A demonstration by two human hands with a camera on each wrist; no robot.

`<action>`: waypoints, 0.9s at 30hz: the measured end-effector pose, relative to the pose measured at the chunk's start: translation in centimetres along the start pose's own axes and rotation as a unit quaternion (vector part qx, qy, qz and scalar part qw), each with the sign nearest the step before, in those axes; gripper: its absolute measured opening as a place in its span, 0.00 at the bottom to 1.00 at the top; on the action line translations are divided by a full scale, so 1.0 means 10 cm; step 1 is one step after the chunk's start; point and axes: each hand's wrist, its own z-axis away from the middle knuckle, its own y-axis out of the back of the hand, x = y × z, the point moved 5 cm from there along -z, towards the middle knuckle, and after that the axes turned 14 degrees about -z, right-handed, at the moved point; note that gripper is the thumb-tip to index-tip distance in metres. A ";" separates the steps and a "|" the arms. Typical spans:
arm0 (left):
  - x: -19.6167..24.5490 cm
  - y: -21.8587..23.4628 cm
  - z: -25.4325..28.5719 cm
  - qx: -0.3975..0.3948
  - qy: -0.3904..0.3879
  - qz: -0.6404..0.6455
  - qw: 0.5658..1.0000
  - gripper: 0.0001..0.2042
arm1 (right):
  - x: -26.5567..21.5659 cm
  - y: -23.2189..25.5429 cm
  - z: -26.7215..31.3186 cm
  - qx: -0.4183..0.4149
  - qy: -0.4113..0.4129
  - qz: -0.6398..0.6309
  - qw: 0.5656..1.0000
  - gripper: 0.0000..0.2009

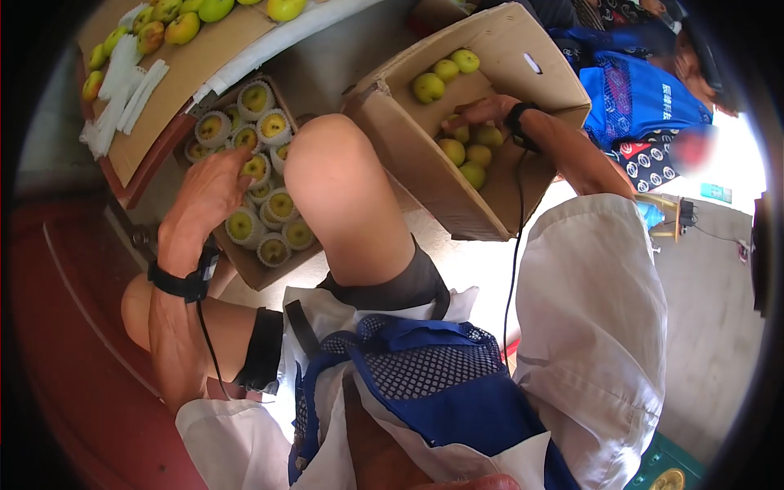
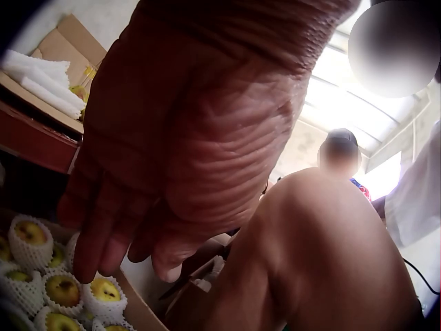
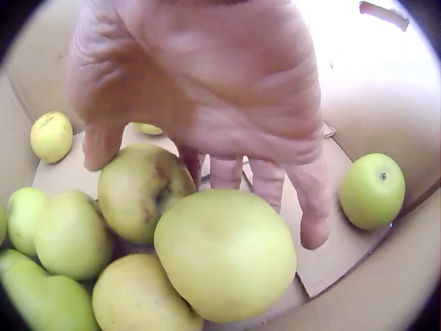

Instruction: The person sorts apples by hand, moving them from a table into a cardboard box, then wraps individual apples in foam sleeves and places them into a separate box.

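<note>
My left hand (image 1: 208,192) hovers over a shallow box of apples in white foam nets (image 1: 273,126); in the left wrist view the hand (image 2: 186,124) has its fingers extended downward beside netted apples (image 2: 62,288), holding nothing visible. Inside a tall cardboard box (image 1: 408,167), my right hand (image 1: 487,110) is over loose green apples (image 1: 452,150). The right wrist view shows this hand (image 3: 207,89) with spread fingers; its thumb is against a brown-marked apple (image 3: 138,193), and a larger green apple (image 3: 224,255) lies in front of the fingers. Contact with the larger apple is unclear.
Unwrapped apples (image 1: 182,28) and white foam nets (image 1: 124,69) lie on a cardboard-covered table at the upper left. A bare knee (image 1: 331,155) stands between the two boxes. A cable hangs from each wrist. A person in a blue vest (image 1: 645,94) is at the upper right.
</note>
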 end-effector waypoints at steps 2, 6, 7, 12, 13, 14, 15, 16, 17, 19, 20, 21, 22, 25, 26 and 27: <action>-0.01 0.01 -0.03 -0.005 0.003 0.004 1.000 0.13 | -0.01 0.02 -0.03 -0.002 -0.008 0.003 1.000 0.61; -0.01 0.00 -0.09 -0.012 0.000 0.006 1.000 0.14 | -0.06 0.06 0.02 -0.024 -0.049 0.034 0.998 0.61; -0.01 0.01 -0.09 -0.012 0.001 0.007 1.000 0.14 | -0.08 0.07 0.03 -0.032 -0.055 0.039 0.997 0.61; -0.02 0.00 -0.12 -0.020 0.002 0.014 1.000 0.15 | 0.12 0.09 -0.24 -0.080 -0.044 -0.015 0.996 0.51; -0.03 0.00 -0.13 -0.022 0.001 0.014 1.000 0.15 | 0.12 0.08 -0.22 -0.093 -0.063 -0.037 0.993 0.48; -0.03 0.00 -0.14 -0.024 0.002 0.012 1.000 0.15 | 0.18 0.08 -0.34 -0.107 -0.055 -0.061 0.991 0.46; -0.03 0.00 -0.14 -0.025 0.002 0.013 1.000 0.15 | 0.30 0.07 -0.54 -0.120 -0.046 -0.085 0.988 0.44; -0.03 -0.02 -0.15 -0.027 0.001 0.013 1.000 0.15 | 0.28 0.02 -0.53 -0.133 -0.038 -0.110 0.984 0.43; -0.02 -0.01 -0.16 -0.028 0.000 0.015 0.999 0.15 | 0.24 -0.02 -0.49 -0.156 -0.009 -0.136 0.978 0.40; -0.01 0.02 -0.15 -0.026 -0.003 0.013 1.000 0.15 | 0.13 -0.14 -0.43 -0.201 0.052 -0.185 0.961 0.34; -0.01 0.02 -0.14 -0.025 -0.004 0.012 1.000 0.15 | 0.06 -0.19 -0.39 -0.219 0.071 -0.203 0.952 0.33; -0.01 0.02 -0.13 -0.028 -0.001 0.012 1.000 0.15 | 0.01 -0.22 -0.35 -0.233 0.080 -0.217 0.944 0.33; -0.01 0.02 -0.13 -0.031 0.001 0.012 0.999 0.15 | -0.01 -0.24 -0.33 -0.246 0.081 -0.229 0.939 0.32; -0.02 0.02 -0.11 -0.019 0.001 0.016 1.000 0.14 | 0.01 -0.30 -0.27 -0.269 0.061 -0.248 0.929 0.31; -0.03 0.02 -0.10 -0.010 0.000 0.017 1.000 0.14 | 0.00 -0.30 -0.27 -0.273 0.055 -0.252 0.927 0.31; -0.04 0.01 -0.09 -0.013 0.001 0.018 1.000 0.14 | 0.00 -0.31 -0.25 -0.276 0.047 -0.256 0.925 0.31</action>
